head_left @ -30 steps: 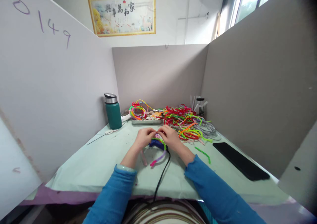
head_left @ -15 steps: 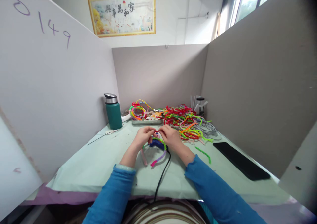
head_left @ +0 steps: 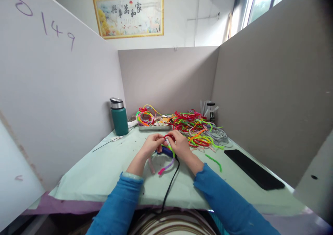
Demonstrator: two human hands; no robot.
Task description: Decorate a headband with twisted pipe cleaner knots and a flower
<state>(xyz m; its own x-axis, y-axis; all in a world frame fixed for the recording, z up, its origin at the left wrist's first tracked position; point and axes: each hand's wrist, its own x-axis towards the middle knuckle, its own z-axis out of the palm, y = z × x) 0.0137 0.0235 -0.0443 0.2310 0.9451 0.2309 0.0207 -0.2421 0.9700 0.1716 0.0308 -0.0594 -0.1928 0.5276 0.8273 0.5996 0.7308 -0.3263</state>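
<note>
My left hand [head_left: 154, 144] and my right hand [head_left: 178, 143] meet over the middle of the table, fingertips pinched together. Between them runs a short red pipe cleaner [head_left: 165, 136], largely covered by the fingers. Just below lies a headband wrapped in coloured pipe cleaners [head_left: 169, 165], green at the top, lilac and pink toward its ends; my hands hide part of its arch. Behind the headband sits a dark blue tool [head_left: 165, 151], partly covered, with a black cable [head_left: 170, 184] running to the table's front edge.
A green bottle [head_left: 120, 120] stands at left. A metal tray [head_left: 153, 128] holds small pieces and coiled pipe cleaners. A heap of pipe cleaners [head_left: 192, 124] lies behind my right hand. Farther right are a green pipe cleaner piece [head_left: 213, 161] and a black flat slab [head_left: 253, 169]. Partitions enclose the table.
Both hands have shifted slightly, the left one a little to the right, still pinching the red pipe cleaner. They cover more of the headband's arch now.
</note>
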